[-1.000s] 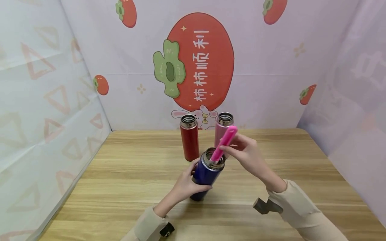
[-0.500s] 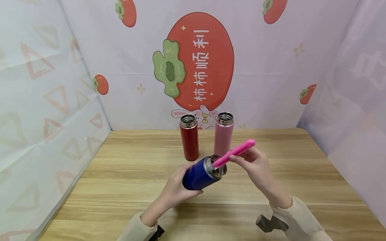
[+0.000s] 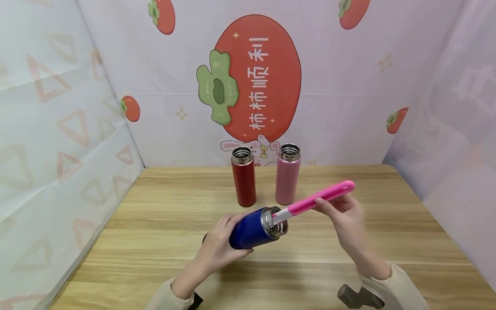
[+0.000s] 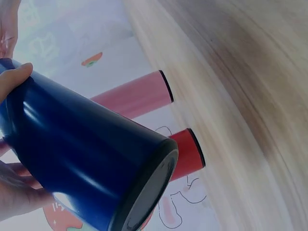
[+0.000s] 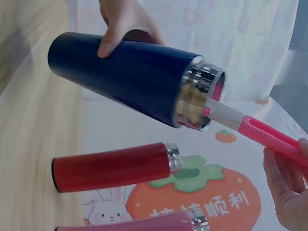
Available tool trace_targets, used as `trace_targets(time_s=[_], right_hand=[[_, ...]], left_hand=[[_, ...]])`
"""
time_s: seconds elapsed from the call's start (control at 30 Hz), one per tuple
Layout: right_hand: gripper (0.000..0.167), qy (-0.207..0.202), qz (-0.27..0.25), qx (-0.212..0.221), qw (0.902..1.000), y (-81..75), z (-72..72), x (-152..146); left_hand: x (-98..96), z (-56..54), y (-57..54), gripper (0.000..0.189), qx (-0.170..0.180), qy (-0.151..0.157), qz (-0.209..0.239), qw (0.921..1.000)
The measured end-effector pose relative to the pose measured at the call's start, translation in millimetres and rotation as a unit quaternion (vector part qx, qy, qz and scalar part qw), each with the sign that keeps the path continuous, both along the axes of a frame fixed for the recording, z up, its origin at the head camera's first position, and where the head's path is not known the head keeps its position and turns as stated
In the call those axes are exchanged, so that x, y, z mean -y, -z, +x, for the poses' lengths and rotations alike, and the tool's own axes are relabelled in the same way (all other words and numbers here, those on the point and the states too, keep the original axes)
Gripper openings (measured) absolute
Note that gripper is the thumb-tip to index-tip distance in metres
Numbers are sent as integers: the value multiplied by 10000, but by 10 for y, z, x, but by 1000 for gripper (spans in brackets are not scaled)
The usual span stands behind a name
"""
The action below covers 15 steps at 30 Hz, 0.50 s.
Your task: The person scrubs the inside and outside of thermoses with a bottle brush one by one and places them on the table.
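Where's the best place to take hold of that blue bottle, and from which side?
I'd grip around the middle of the blue bottle, coming from the left, as the left hand does. Its body is smooth and round, tilted so the open metal neck faces right, where the right hand holds the pink-handled tool in its opening; the neck is probably best left free.

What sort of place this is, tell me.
Probably a staged tabletop booth: a wood-grain table has a persimmon-print backdrop behind it and a triangle-print sheet along its left side.
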State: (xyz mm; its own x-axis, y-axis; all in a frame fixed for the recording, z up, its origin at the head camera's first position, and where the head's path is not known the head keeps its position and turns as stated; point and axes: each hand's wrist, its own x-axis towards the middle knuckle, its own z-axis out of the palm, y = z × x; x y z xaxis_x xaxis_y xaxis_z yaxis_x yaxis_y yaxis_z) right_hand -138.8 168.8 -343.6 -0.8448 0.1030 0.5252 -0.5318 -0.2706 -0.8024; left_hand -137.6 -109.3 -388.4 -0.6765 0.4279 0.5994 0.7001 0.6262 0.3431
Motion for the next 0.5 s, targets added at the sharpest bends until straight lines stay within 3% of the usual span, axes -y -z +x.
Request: trace_targets(time_s=[0.1,0.17,0.5], right_hand=[[17,-78,-277,-202,9994,-85,58,-29],[17,51,-360,-52,9993,-218,150,-11],[19,121,-602,11,9981,-243,214,-141]], left_hand=[[23,14,17,78,-52,-56,-89,9999],[36,24,27,78,-139,-78,-154,9998],[75,91,34,79,-419,-62,-408,9983]])
